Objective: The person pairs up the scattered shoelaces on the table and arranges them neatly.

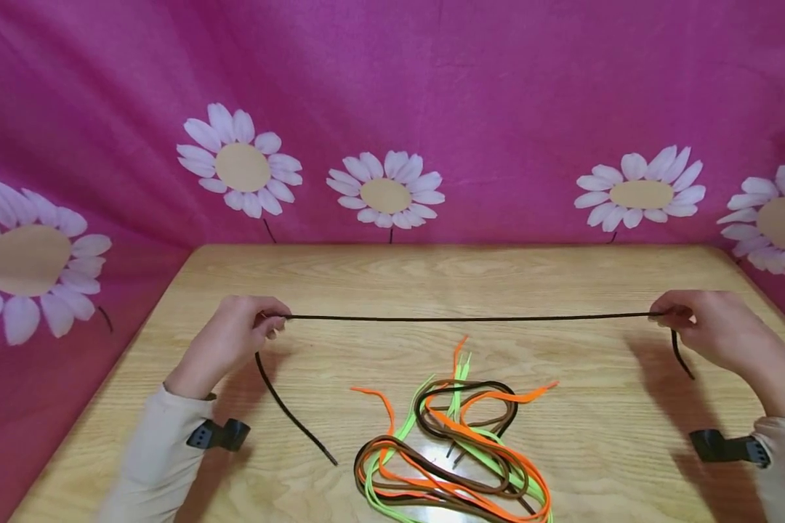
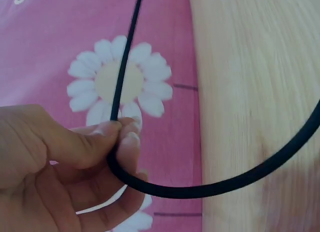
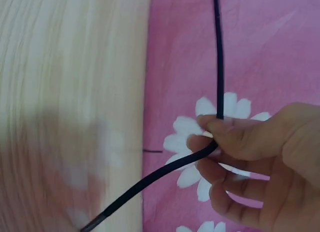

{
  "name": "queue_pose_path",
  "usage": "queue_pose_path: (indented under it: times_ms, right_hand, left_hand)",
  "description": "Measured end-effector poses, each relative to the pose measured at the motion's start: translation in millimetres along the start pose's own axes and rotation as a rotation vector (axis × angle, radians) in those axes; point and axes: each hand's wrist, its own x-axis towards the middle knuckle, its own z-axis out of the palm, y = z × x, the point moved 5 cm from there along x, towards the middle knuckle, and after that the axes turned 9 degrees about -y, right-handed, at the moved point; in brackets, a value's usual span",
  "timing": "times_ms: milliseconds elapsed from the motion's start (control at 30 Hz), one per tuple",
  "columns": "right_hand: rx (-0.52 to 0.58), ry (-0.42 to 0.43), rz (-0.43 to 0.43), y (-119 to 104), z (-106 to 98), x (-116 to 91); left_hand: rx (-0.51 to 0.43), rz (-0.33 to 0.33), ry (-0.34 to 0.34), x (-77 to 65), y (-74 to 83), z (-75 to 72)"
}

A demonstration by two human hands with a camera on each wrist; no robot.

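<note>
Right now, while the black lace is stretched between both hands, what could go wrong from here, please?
The right fingers only pinch the black lace, and the short end below them leaves little spare, so a harder pull might slip it out. The longer end below the left fingers slants towards the pile of laces and could catch there. If the black lace is lowered, it may tangle with this pile, whose laces already cross and loop over each other.

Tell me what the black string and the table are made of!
The black string is probably fabric cord, though no weave shows: it's dull and bends softly. The table looks like wood, or a wood print: slightly shiny, with streaky grain and a bright reflection.
</note>
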Motion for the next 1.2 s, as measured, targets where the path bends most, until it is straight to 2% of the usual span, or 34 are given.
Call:
queue_pose_path:
  times_ms: [167,267,333,433,600,767,933,1200]
  right_hand:
    - [-0.052,0.045,-0.054,13.5,-0.5,0.1]
    - [-0.061,0.029,-0.058,22.8,0.4,-0.6]
    - [-0.056,-0.001,-0.03,30.1,1.1,-1.5]
    - [-0.06,-0.024,0.006,42.1,0.9,-3.3]
    - [-0.125,0.012,-0.001,62.0,-2.3,-5.7]
    - [-0.165,0.079,-0.034,79.0,-5.5,-4.9]
    - [-0.189,0.15,-0.092,92.8,-8.0,-3.1]
    - [-0.186,0.271,-0.108,118.4,-7.0,-3.2]
  left_hand:
    - [0.018,0.01,0.016,4.1,-12.4,-13.2]
    - [0.041,0.021,0.009,7.0,-20.7,-18.9]
    - [0.064,0.036,0.011,8.7,-25.8,-22.7]
    - [0.096,0.081,0.036,10.9,-32.7,-29.1]
    - [0.139,0.171,0.087,15.2,-45.1,-40.6]
    - [0.163,0.172,0.101,18.6,-61.3,-51.4]
    - [0.205,0.181,0.124,22.4,-69.8,-60.0]
    - [0.222,0.116,0.084,29.3,-83.4,-67.0]
